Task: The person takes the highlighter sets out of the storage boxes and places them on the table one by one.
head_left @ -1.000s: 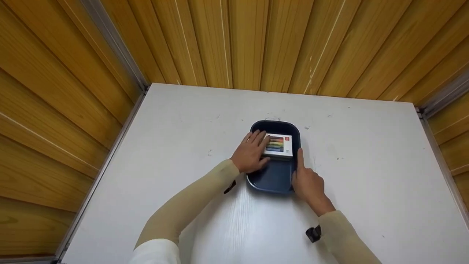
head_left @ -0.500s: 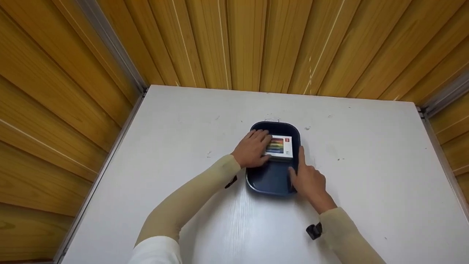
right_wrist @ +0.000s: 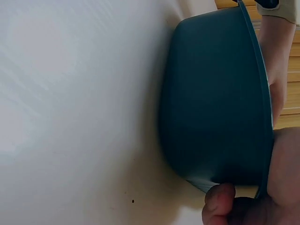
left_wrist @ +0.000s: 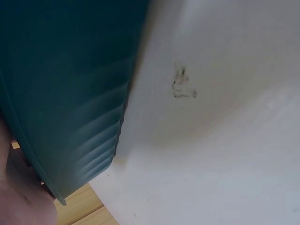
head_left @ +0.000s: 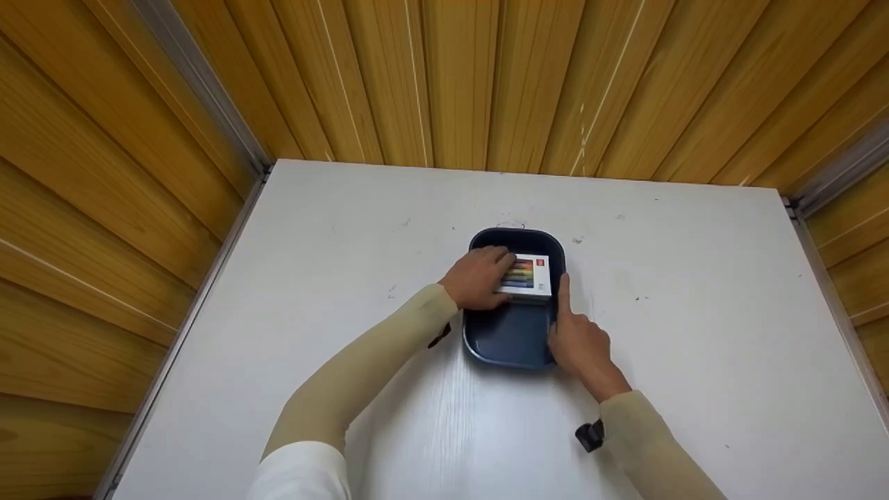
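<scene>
A deep blue plastic bin [head_left: 510, 337] with rounded corners stands on the table. Inside its far half lies a white box [head_left: 543, 278] with rainbow-striped artwork and a red mark. My left hand [head_left: 479, 276] reaches over the bin's left rim and grips the left end of the box, thumb on the near edge and fingers at the far edge, covering that end. Around the right rim is my right hand [head_left: 582, 342], index finger pointing along it. The right wrist view shows curled fingers [right_wrist: 219, 199] under the rim, against the bin's outer wall [right_wrist: 211, 103].
The white table [head_left: 333, 278] carries small dark scuffs. Wood-patterned panels [head_left: 458, 83] rise behind it and at both sides, with metal posts [head_left: 208, 76] at the corners. Black wrist devices [head_left: 590, 436] sit by both sleeves.
The left hand's fingers, spread over the box at first, have drawn together around its end. The right thumb lifted briefly inside the bin and is back at the rim. The bin stays nearly in place.
</scene>
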`<state>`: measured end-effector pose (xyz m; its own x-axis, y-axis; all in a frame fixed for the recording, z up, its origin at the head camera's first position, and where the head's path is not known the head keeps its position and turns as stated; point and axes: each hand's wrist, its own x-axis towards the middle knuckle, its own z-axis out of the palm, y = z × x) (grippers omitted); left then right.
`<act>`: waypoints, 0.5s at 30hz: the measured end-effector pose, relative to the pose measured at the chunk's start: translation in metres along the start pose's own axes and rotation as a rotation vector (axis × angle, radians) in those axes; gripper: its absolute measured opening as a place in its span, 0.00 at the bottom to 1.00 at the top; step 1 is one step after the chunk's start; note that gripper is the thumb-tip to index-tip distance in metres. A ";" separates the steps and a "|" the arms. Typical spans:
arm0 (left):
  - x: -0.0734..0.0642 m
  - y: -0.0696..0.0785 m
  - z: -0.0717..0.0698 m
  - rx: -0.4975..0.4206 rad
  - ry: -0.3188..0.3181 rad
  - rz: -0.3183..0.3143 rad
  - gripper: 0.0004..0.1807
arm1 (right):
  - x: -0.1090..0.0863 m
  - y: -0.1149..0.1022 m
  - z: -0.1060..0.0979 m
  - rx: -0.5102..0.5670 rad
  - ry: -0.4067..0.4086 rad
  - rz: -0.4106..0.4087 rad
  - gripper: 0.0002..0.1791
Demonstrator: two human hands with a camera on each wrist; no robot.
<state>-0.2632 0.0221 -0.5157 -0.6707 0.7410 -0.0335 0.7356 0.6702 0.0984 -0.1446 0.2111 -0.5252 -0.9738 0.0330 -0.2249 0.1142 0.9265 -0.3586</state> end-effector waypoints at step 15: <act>-0.002 0.002 -0.010 -0.007 -0.022 0.008 0.37 | -0.001 -0.001 0.000 0.016 -0.011 0.009 0.46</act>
<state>-0.2611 0.0218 -0.5050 -0.6627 0.7469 -0.0541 0.7400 0.6642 0.1061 -0.1434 0.2103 -0.5250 -0.9706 0.0371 -0.2378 0.1260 0.9201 -0.3708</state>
